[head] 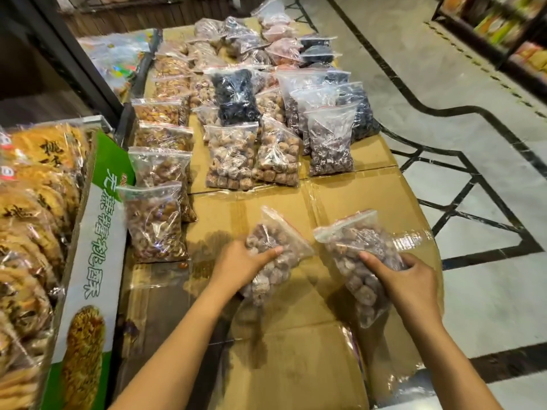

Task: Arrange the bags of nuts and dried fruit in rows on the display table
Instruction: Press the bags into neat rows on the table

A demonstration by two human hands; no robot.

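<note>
My left hand (241, 266) grips a clear zip bag of brown dried fruit (273, 250) at its left side, the bag tilted over the cardboard-covered display table (296, 350). My right hand (405, 281) holds a second, similar bag (355, 255) just to the right, also slanted. Both bags sit near the table's front. Farther back lie rows of bags: nuts (154, 226) on the left, pale dried fruit (229, 155) in the middle, dark fruit (236, 97) and reddish fruit (330, 143) to the right.
A green and white carton (91, 261) filled with packed biscuits (29, 217) stands at the left edge. Tiled floor (473, 161) runs along the table's right side. Shelves of goods (503, 28) stand at the top right.
</note>
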